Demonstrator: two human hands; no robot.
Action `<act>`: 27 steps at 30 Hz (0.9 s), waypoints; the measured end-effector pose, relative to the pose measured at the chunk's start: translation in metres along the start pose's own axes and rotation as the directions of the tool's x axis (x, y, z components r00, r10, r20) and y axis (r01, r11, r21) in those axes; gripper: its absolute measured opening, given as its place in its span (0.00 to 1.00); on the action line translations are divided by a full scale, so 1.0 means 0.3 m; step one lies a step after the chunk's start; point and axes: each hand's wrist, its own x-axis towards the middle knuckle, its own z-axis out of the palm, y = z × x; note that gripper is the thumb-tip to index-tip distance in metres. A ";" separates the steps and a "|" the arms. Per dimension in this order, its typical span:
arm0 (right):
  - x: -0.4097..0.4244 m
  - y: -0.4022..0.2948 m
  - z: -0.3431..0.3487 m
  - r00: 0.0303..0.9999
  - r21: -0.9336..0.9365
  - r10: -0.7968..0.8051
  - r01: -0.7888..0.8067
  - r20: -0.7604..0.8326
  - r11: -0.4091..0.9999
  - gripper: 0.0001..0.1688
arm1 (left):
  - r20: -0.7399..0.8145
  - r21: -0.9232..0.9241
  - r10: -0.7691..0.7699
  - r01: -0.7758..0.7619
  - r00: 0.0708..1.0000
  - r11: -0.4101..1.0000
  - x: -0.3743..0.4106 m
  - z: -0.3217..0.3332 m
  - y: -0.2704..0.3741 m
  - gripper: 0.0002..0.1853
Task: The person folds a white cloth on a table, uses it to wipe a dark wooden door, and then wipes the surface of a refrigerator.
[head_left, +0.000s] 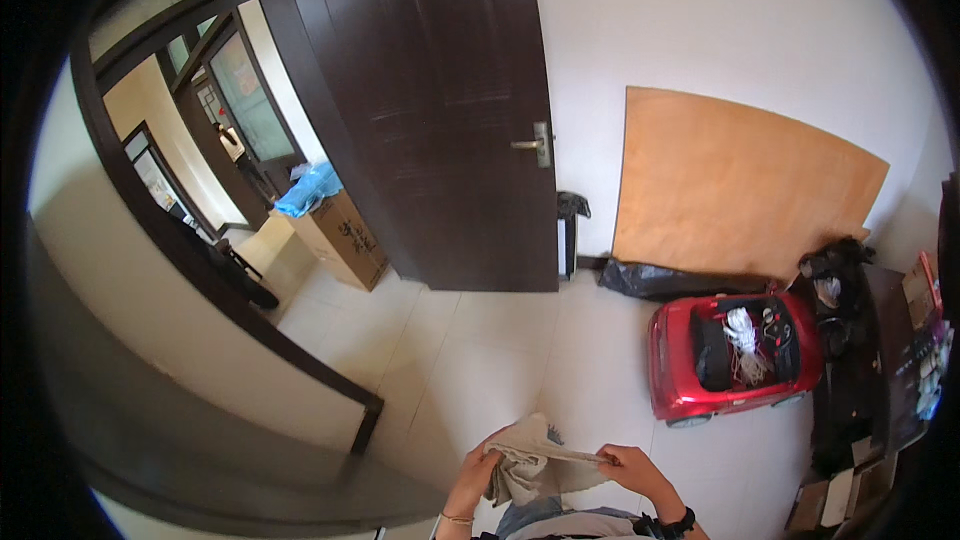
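Observation:
A beige cloth (544, 465) is stretched between my two hands at the bottom centre, bunched and folded at its left end. My left hand (474, 474) grips the bunched end, its fingers partly hidden by the fabric. At the other end, my right hand (626, 465) pinches the edge of the cloth between closed fingers. A bracelet is on the left wrist and a black band on the right one. Below the cloth, part of my jeans shows.
A dark brown door (442, 127) stands open ahead. A red toy car (735, 360) holding white rope is at the right, before a leaning wooden board (735, 187). By the doorway stands a cardboard box (337, 244) with a blue plastic bag (309, 190). Open cartons (840, 495) lie lower right.

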 end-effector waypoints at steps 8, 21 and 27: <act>0.527 -0.170 -0.239 0.988 -0.120 -0.101 0.087 -0.119 0.989 0.13 | 0.007 0.402 0.195 -0.181 0.981 0.898 0.523 -0.101 0.204 0.24; 1.173 -0.346 -0.528 0.932 0.863 0.171 0.210 -0.318 0.459 0.18 | 0.426 0.486 0.218 -0.425 0.878 0.764 1.148 0.090 0.609 0.12; 1.475 -0.292 -0.604 0.976 0.813 0.167 0.016 -0.138 0.582 0.20 | 0.338 0.477 0.127 -0.286 0.932 0.831 1.398 -0.018 0.524 0.11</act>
